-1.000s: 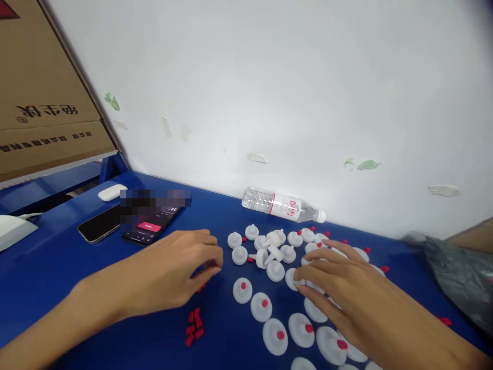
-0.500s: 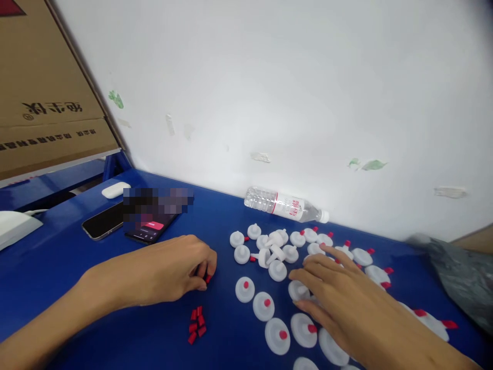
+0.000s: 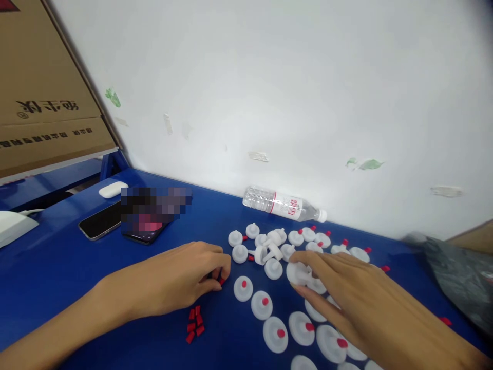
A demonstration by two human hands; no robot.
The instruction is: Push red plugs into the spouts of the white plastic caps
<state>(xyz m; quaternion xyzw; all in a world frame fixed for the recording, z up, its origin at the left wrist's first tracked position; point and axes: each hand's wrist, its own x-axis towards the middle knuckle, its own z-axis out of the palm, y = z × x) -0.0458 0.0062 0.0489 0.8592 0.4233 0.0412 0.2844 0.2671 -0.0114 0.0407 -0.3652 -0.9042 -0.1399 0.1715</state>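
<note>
My left hand (image 3: 181, 277) is closed, with a small red cap (image 3: 222, 281) pinched between its thumb and fingertips, left of the white pieces. A small group of loose red caps (image 3: 195, 324) lies just below that hand. My right hand (image 3: 346, 288) has its thumb and forefinger at opposite edges of a round white plastic disc with a stub (image 3: 297, 273). The other fingers hide part of the discs beneath. Nearer to me are white discs with red caps on their stubs, such as this capped disc (image 3: 275, 335).
Uncapped white discs (image 3: 273, 269) and white ring-like pieces cluster at mid-table. A plastic bottle (image 3: 285, 204) lies along the wall. Two phones (image 3: 100, 221), a white case (image 3: 113, 189) and a cardboard box (image 3: 46, 92) are at left. A grey plastic bag (image 3: 454, 277) is at right.
My left hand has moved right with the red cap, toward the discs. My right hand's thumb and forefinger have come around the edges of a white disc.
</note>
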